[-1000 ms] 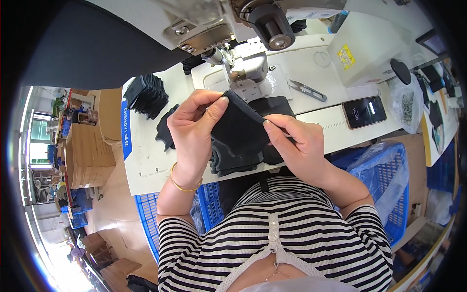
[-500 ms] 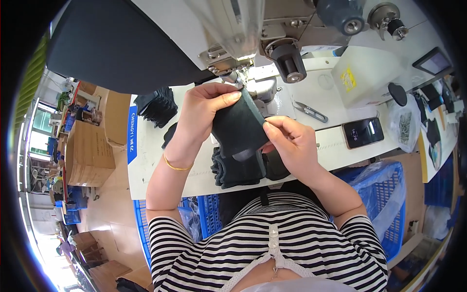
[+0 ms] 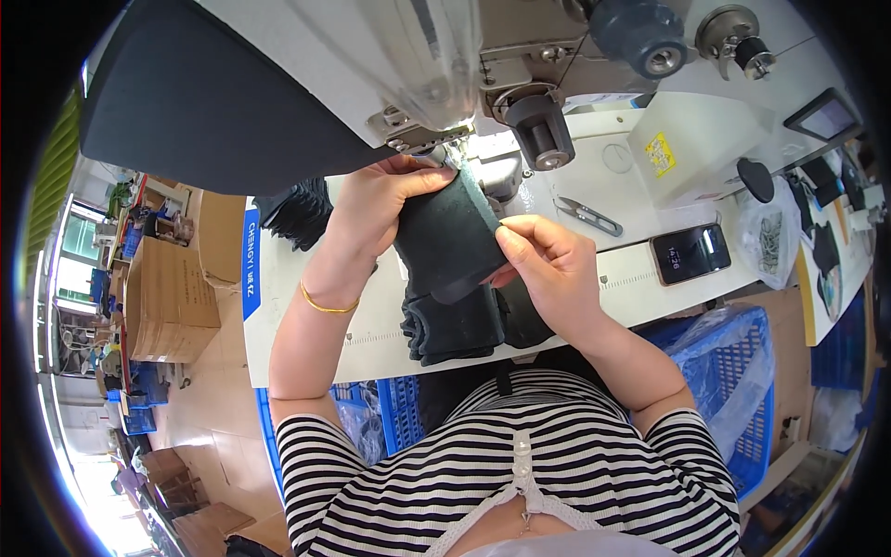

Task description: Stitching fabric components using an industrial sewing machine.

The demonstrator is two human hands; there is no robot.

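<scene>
Striped black and white, the shirt (image 3: 520, 455) lies nearest, with one blue basket (image 3: 756, 399) on the right, below the worktop (image 3: 269, 297), and another (image 3: 399, 408) on the left. At the worktop's near edge sits a stack (image 3: 455, 330) of black pieces. Just above and beyond it, a black cloth (image 3: 445, 232) is held up between both hands, its lower edge overlapping the stack in view. The right hand (image 3: 552, 269) pinches the cloth's right edge, thumb against fingers. Farther off, the left hand (image 3: 385, 200) is clamped on its far corner; a gold bracelet (image 3: 328, 307) circles that wrist. That corner is right by the needle area of the sewing machine (image 3: 520, 84); whether they touch, I cannot tell. A phone (image 3: 691, 253) lies to the right, with snips (image 3: 591, 216) beyond it. Left of the left hand is a dark pile (image 3: 295, 213). Farther back on the right stands a white box (image 3: 701, 139).
</scene>
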